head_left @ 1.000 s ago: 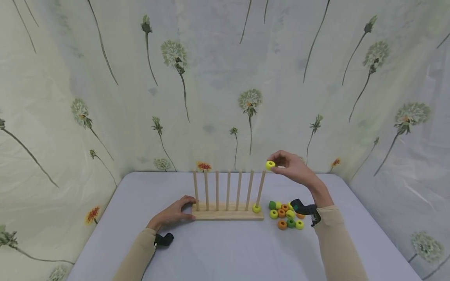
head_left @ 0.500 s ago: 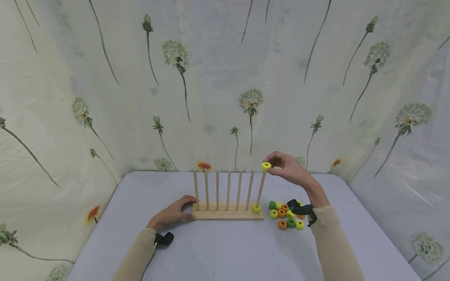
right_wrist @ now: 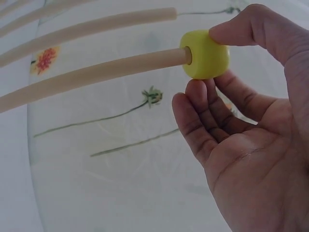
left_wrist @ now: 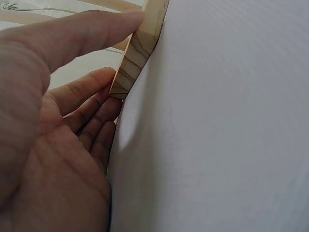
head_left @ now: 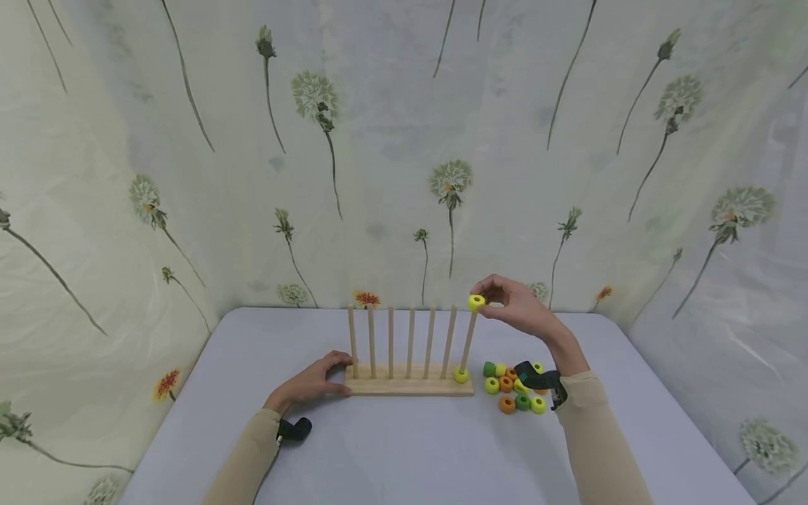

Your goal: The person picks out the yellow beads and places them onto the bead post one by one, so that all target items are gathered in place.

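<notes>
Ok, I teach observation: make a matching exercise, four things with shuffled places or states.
1. Left hand
2. Right hand
3. Pale wooden seven-peg rack
4. Loose orange, green, yellow round beads

A. Has a yellow round bead low on its rightmost peg
B. Lie on the white table beside the rack
C. Holds another yellow bead at that peg's tip
D. Grips the rack's left end

1-D; 2-C; 3-A; 4-B

Seven pegs (head_left: 410,342), two green beads (head_left: 522,404), four orange beads (head_left: 507,407), seven yellow beads (right_wrist: 208,57) visible
</notes>
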`<state>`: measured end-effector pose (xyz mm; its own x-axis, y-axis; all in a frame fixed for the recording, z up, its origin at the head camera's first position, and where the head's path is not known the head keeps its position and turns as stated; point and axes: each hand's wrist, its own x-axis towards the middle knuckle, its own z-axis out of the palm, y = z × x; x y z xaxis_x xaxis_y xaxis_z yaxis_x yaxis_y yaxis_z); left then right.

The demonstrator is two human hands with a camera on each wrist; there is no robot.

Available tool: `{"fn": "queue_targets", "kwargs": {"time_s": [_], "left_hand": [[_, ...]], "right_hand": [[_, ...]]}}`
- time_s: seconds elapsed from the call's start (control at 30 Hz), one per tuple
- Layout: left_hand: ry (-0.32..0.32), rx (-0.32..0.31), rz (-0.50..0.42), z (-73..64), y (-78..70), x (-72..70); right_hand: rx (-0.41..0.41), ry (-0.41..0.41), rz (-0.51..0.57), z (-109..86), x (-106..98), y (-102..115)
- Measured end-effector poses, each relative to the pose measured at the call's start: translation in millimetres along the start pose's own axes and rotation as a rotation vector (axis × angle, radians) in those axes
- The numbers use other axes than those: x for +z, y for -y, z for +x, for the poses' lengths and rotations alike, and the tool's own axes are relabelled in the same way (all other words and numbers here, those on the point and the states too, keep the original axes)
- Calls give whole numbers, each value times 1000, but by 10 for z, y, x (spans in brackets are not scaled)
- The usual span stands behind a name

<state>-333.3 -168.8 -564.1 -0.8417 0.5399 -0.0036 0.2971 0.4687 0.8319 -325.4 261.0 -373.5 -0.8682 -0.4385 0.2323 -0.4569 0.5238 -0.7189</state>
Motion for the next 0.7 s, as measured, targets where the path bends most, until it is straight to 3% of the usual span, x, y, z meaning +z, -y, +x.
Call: {"fn": "queue_targets", "kwargs": {"time_s": [0.7], "left_hand": [[-5, 0, 1, -4, -16, 3]], "right_hand": [[-11, 15, 44, -18, 37, -42]]}}
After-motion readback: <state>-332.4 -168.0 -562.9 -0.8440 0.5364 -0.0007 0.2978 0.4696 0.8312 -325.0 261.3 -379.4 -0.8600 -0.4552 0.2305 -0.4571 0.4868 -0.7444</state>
